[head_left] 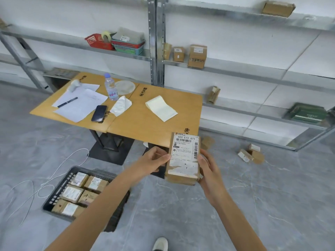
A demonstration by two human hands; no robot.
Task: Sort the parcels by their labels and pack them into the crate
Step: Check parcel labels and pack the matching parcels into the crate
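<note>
The crate (59, 187) holds six parcels (72, 193) filling its left part; its right side lies hidden under a forearm. Bare floor (181, 214) lies open right of the crate.

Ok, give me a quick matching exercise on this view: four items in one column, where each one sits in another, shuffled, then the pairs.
Items:
1. labelled parcel
2. water bottle
3. roll of tape
4. packed parcels

Places:
A. in the red basket on the shelf
B. in the black crate on the floor
C. between the left hand and right hand
D. upright on the wooden table

Pairs: 1-C, 2-D, 3-A, 4-B
</note>
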